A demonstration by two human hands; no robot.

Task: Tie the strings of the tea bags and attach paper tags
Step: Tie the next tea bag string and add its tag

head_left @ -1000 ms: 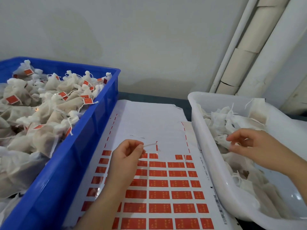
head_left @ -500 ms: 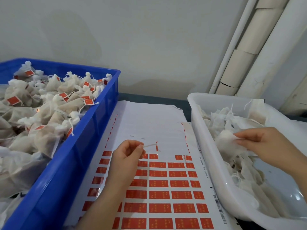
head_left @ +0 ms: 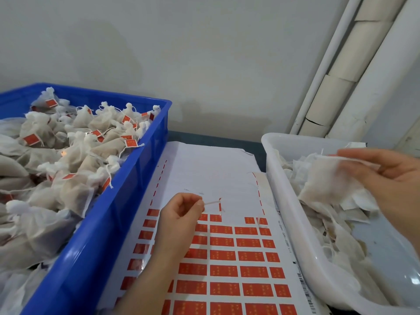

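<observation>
Right hand point(head_left: 392, 186) blurred, cut off; grips tea bag point(head_left: 325, 181).

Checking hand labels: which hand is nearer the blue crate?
Left. The left hand is beside the blue crate, over the tag sheet; right hand is over the white tub.

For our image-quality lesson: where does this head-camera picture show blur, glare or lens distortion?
Head view: the right hand and the tea bag it holds are smeared by motion; the left hand, pinching a paper tag, is sharp; glare spots the white tub; the pipes lean, bowed by the wide lens.
</observation>
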